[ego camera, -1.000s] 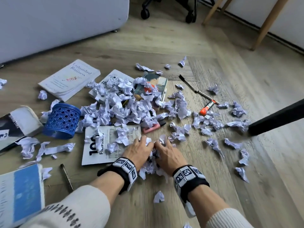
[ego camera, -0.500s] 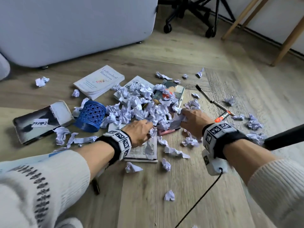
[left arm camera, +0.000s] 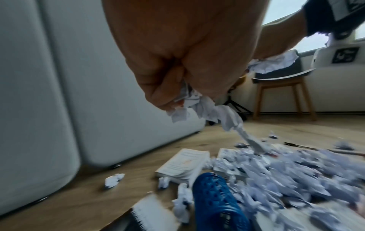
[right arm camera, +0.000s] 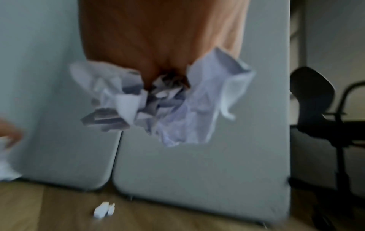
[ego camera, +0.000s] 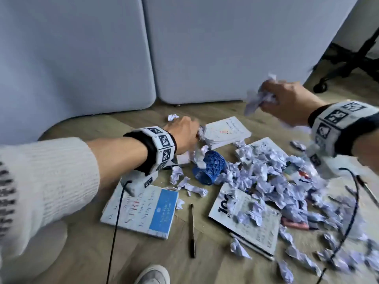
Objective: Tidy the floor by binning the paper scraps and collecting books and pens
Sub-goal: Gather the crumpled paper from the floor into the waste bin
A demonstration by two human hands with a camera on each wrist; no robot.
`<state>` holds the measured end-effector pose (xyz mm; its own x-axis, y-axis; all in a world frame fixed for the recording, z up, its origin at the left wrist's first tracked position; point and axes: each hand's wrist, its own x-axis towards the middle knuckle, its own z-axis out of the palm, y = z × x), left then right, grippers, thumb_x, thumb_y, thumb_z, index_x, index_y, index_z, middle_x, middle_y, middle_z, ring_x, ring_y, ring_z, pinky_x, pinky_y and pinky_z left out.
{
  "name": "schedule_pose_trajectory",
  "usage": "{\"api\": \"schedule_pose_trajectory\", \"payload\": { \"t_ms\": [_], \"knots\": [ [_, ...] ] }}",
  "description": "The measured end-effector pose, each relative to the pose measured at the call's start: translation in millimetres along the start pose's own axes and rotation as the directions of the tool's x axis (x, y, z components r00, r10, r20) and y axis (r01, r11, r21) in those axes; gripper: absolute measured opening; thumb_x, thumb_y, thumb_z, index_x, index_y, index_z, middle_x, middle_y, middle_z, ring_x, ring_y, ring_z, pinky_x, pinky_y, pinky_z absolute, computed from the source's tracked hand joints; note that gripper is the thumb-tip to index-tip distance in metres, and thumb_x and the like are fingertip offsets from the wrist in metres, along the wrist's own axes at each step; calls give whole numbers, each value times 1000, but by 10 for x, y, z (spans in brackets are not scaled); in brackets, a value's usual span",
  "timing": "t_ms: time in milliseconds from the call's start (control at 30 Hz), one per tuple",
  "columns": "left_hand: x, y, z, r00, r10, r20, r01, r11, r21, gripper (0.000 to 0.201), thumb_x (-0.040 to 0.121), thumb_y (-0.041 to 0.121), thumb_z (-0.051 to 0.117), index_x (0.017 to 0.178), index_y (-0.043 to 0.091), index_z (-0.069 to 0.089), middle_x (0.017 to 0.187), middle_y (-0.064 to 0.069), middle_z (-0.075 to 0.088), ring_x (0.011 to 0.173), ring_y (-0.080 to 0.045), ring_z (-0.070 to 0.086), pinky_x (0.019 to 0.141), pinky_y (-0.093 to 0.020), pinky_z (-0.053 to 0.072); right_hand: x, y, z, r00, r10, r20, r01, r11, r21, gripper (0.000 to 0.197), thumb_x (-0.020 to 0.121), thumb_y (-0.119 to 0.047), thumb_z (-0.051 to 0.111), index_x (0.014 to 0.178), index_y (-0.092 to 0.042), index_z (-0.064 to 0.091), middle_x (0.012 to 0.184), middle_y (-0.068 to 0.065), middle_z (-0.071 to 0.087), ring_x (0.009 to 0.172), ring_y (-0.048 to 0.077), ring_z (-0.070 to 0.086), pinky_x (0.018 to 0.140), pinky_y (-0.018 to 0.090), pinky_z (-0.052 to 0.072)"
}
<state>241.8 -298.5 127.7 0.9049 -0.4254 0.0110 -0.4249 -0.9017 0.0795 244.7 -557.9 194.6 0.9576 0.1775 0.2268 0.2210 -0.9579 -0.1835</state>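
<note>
My left hand (ego camera: 187, 134) is raised above the floor and grips a bunch of crumpled paper scraps (left arm camera: 199, 107) that trail down from the fist. Higher on the right, my right hand (ego camera: 287, 101) holds another wad of scraps (ego camera: 259, 97) (right arm camera: 168, 100). A big heap of scraps (ego camera: 266, 173) covers the floor and partly buries two books (ego camera: 246, 220). A white book (ego camera: 226, 131) lies behind the blue mesh pen cup (ego camera: 211, 167), which is tipped on its side. A blue-and-white book (ego camera: 143, 212) and a dark pen (ego camera: 192, 230) lie nearer me.
Pale grey upholstered panels (ego camera: 184, 48) stand along the far edge of the wooden floor. A black office chair base (ego camera: 348, 64) is at the far right, a wooden stool (left arm camera: 282, 95) beyond. Black cables (ego camera: 114, 232) hang from my wrists. A shoe tip (ego camera: 152, 275) shows below.
Both hands lifted off the floor with fistfuls of scraps and swung up and left; the right rose higher. The view turned left toward the grey panels.
</note>
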Motion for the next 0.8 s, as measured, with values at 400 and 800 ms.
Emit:
{"api": "schedule_pose_trajectory", "payload": {
  "t_ms": [400,800],
  "knots": [
    [-1559,-1422,-1059,833,-504,-229,487,864,-130,22,95,25,44,110,13,54,106,-10,57,93,-32,60,68,-32,41,936,-2960,-216,887,-453,-91,440,765,471,14,86,-26,62,96,-19,55,68,-5,62,66,20,60,56,23,42],
    [-3635,-2492,-913,442,-897,30,884,429,-184,26,84,42,54,100,22,58,96,0,64,84,-22,61,71,-31,51,-48,-5313,797,681,-726,94,460,525,716,28,90,-37,56,109,-17,51,103,10,58,91,27,52,72,26,32]
  ]
}}
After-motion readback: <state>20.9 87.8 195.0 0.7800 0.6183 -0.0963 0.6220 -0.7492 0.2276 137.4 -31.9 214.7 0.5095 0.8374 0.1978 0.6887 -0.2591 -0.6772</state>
